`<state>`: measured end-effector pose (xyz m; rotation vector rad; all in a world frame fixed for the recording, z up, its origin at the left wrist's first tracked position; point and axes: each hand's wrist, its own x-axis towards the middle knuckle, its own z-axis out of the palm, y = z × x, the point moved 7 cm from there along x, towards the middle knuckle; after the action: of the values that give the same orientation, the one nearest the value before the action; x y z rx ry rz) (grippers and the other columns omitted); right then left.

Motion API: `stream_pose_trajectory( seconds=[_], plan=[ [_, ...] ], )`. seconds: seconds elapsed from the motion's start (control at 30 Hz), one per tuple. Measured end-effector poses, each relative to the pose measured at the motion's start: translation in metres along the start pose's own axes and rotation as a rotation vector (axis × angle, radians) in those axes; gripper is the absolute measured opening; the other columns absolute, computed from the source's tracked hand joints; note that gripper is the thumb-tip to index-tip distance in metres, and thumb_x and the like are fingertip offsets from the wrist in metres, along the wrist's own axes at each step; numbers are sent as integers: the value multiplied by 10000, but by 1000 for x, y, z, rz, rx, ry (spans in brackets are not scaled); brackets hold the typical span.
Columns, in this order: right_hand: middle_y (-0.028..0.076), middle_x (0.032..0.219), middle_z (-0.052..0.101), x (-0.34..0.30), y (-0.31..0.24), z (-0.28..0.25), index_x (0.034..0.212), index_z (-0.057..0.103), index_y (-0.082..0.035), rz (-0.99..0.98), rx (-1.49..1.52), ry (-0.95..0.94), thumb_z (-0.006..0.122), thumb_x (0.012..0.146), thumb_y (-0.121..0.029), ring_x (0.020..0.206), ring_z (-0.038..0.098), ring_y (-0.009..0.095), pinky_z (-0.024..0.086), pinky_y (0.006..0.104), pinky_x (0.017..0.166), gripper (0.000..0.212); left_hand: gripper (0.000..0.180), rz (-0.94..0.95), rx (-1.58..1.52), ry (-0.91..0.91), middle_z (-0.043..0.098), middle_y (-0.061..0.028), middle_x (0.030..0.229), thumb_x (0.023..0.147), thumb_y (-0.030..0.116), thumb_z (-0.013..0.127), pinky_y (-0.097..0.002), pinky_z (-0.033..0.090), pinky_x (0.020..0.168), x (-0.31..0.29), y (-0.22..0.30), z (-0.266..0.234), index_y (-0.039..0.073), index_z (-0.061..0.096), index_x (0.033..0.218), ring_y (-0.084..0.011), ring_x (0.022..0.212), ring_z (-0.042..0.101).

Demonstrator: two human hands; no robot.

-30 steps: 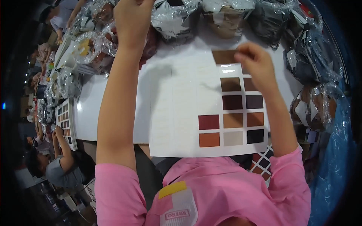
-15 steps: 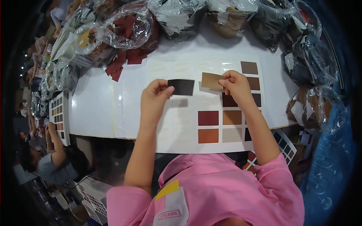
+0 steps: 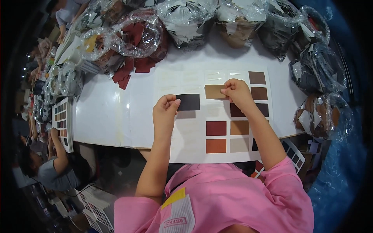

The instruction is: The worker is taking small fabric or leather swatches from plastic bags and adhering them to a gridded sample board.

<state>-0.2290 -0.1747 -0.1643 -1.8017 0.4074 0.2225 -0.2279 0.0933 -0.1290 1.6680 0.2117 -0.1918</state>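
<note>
A white sample card (image 3: 186,155) lies on the table before me, with colour swatches filling its right columns and pale, swatch-free spots at left and top. Over its left part, my left hand (image 3: 165,114) pinches a black swatch (image 3: 189,102) between thumb and fingers. My right hand (image 3: 237,95) grips a tan swatch (image 3: 213,91) by its right end, above the card's middle. Below it are a dark red swatch (image 3: 216,128) and an orange swatch (image 3: 216,146). A brown swatch (image 3: 239,127) sits just right of these. My right forearm hides some of the right columns.
Clear plastic bags of loose swatches line the table's far side, among them a red-filled bag (image 3: 142,37) spilling pieces. A brown-filled bag (image 3: 320,116) stands at right. Further left, a co-worker (image 3: 58,167) sits by a stack of sample cards (image 3: 62,124).
My left hand with the black swatch has come nearer and slightly right. My right hand has lowered the tan swatch slightly. The whole view has shifted a little.
</note>
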Motion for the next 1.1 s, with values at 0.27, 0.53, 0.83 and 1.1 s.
stream_pose_trajectory(
  seconds=[0.27,0.53,0.83,1.1],
  plan=[
    [29,661,586,-3,-2,2,798,584,9,17,-16,29,671,797,-26,628,585,90,493,243,570,94,146,-1,-37,54,586,1,776,864,85,659,-204,422,601,2,-2,-7,-16,614,960,-52,679,525],
    [24,661,576,-3,-6,1,843,590,4,-3,-75,54,674,774,-18,631,564,98,483,273,595,111,136,14,-24,70,586,2,778,862,77,660,-208,447,622,4,5,-9,-13,614,953,-56,689,529],
    [58,673,527,-10,-17,-1,1197,563,-105,-33,-311,152,677,782,-80,669,567,211,458,349,661,431,129,-20,-51,-27,580,-2,813,874,60,637,-206,461,605,1,-6,18,-6,597,977,-52,706,536],
    [111,680,587,-19,-13,12,1165,654,-70,-333,-481,97,680,826,-106,594,509,192,447,312,632,342,170,-46,-11,-76,552,11,818,897,16,577,-190,457,626,-11,-7,48,10,595,1066,-40,715,515]
  ],
)
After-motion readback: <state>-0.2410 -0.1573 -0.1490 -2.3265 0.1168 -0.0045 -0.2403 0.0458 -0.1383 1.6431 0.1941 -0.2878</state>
